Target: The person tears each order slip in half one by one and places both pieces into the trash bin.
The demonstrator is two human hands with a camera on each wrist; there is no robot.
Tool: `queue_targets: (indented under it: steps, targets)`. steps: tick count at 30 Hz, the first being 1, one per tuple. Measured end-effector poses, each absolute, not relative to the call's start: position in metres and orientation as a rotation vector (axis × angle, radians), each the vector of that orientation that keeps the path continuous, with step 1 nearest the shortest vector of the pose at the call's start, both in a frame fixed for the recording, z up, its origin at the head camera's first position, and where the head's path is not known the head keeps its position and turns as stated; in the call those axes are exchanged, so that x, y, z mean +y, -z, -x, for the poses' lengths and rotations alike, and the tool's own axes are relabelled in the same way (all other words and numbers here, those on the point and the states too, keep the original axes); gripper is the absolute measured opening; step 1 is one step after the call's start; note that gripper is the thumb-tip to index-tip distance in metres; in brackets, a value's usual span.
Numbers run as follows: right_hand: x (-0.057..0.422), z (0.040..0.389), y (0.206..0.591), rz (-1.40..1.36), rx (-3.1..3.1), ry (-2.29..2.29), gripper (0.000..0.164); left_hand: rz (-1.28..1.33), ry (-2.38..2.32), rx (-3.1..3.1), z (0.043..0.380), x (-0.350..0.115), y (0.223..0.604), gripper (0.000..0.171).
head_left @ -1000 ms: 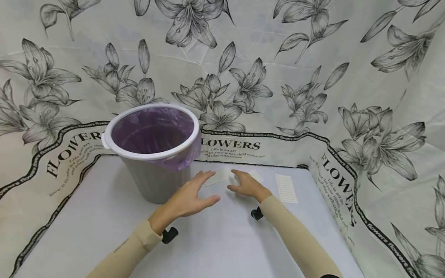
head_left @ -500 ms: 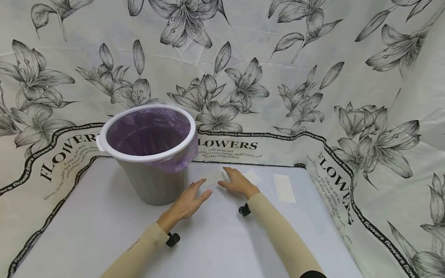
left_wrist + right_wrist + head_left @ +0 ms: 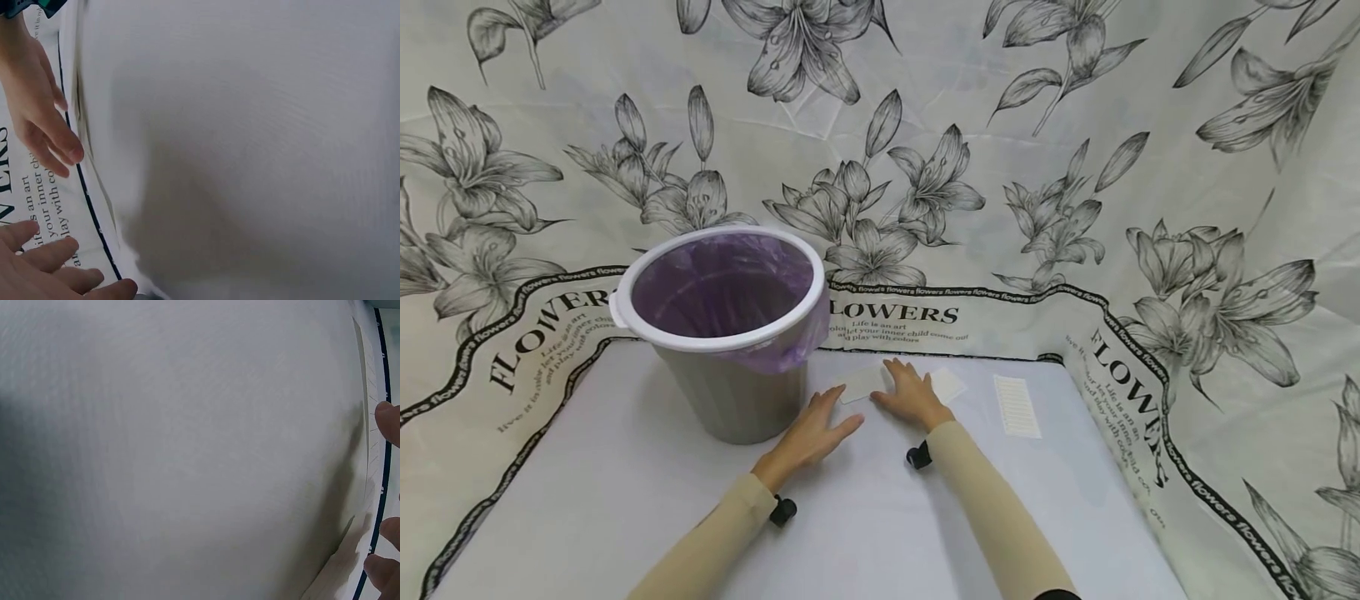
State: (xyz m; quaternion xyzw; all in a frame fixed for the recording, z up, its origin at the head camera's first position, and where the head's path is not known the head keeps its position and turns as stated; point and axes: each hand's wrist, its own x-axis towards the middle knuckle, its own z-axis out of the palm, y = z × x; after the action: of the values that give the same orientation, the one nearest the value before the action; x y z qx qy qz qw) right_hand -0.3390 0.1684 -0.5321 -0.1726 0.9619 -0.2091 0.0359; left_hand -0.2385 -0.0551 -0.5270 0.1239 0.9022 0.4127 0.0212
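A lined sheet of paper (image 3: 861, 385) lies on the white table near its back edge, just right of a grey bin (image 3: 730, 400). My left hand (image 3: 808, 435) is beside the bin, fingers extended and thumb spread, with its fingertips at the sheet's left end. At the sheet's right end, my right hand (image 3: 912, 395) has spread fingers and partly covers it. Whether either hand touches the paper cannot be told. A second paper (image 3: 948, 384) lies just behind the right hand. In the right wrist view, fingertips (image 3: 387, 422) hover by lined paper (image 3: 370, 394).
The bin has a white rim (image 3: 625, 308) and a purple liner (image 3: 782, 346) folded over it. Farther right lies a third, lined paper strip (image 3: 1018, 407). A flower-printed cloth (image 3: 895, 321) rises behind the table and along its sides.
My right hand has moved left, to the sheet's right end. The left hand has shifted slightly, lower beside the bin. The papers look unmoved; the head view has turned a little.
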Motion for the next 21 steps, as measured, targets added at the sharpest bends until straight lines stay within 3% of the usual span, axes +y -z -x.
queue_targets:
  steps: [12, 21]
  targets:
    - [0.168, 0.331, 0.537, 0.549, 2.969, 0.491, 0.064, -0.347, -1.078, 2.849, 0.251, -0.049, 0.543, 0.081]
    - [0.169, 0.311, 0.534, 0.641, 2.936, 0.429, 0.063, -0.450, -1.160, 2.782, 0.248, -0.051, 0.544, 0.085]
